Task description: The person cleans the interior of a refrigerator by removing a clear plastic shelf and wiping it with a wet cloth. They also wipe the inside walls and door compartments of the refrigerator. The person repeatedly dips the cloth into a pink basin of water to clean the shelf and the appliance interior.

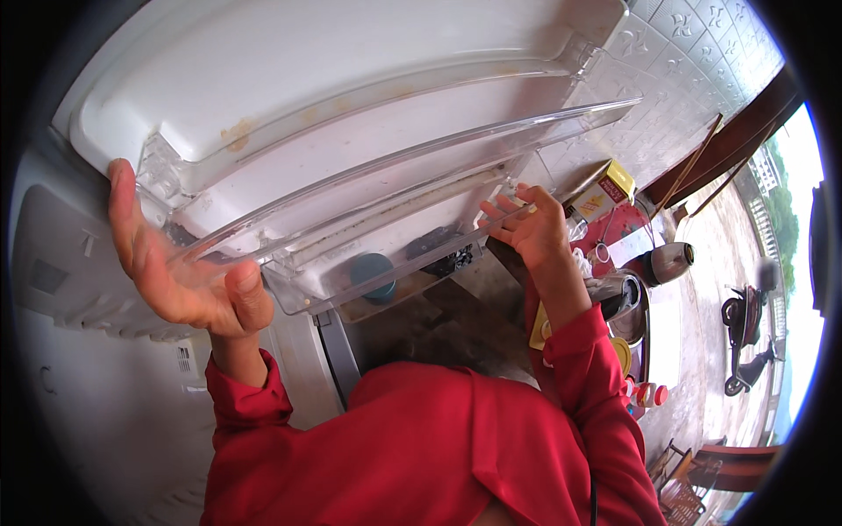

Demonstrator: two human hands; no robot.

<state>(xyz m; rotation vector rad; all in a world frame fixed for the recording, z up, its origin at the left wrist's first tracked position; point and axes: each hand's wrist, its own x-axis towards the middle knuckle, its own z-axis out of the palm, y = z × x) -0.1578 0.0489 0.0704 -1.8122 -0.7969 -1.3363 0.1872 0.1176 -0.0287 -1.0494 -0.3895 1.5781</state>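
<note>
A clear plastic door shelf (421,148) slants across the inside of an open refrigerator door (368,33). My left hand (191,283) is at its left end, with the plastic between spread fingers and thumb. Lower down, my right hand (526,227) is by the right end of the bottom door bin (408,266), fingers curled near its clear edge; whether they grip it is unclear. A round teal object (373,277) and a dark patterned bag (444,253) show through that bin. Another clear shelf (368,98) spans the door above, with brownish stains.
The refrigerator's white interior (118,388) lies at the left. On the right, a red table (615,230) holds a yellow-and-white carton (602,191), metal containers (671,263) and red-lidded jars (651,394). A scooter (743,335) stands outside, and a wooden chair (681,490) is at lower right.
</note>
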